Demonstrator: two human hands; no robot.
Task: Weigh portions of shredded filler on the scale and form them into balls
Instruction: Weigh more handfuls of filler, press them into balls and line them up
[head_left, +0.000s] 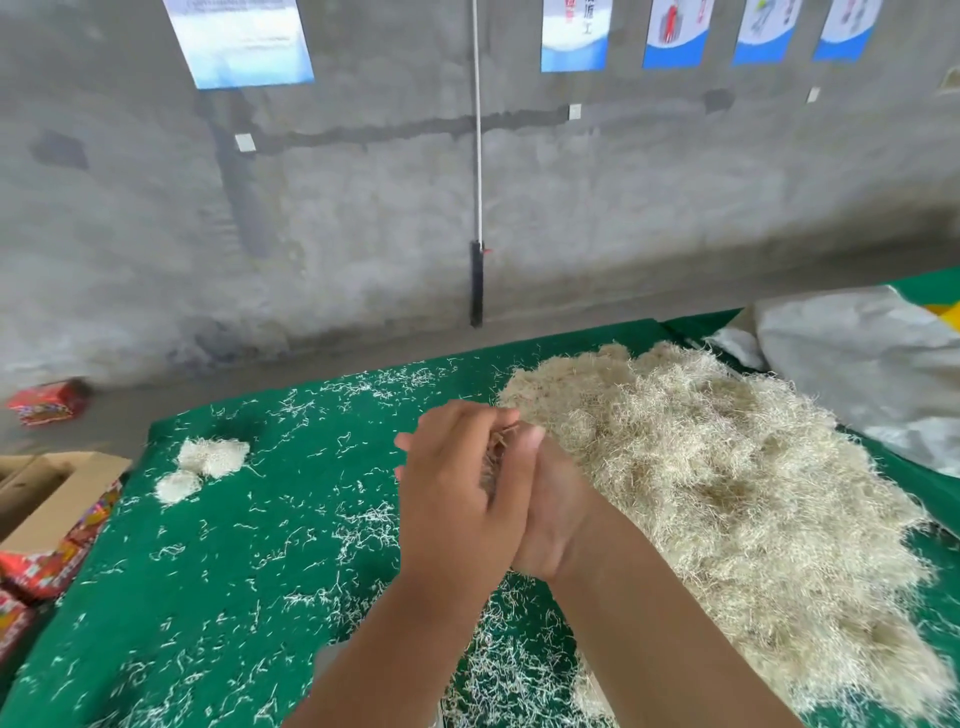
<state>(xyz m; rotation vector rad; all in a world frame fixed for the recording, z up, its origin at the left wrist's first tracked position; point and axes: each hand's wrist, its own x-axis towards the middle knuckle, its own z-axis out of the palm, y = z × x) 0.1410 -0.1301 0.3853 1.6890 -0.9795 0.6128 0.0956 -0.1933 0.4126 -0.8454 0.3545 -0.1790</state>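
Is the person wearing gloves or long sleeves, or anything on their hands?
No. The left hand and right hand are both bare, with no gloves. No rings, watch or bracelet show on them. Both forearms are bare too, right down to the bottom edge of the picture, so no sleeve can be seen. The fingernails look short and plain.
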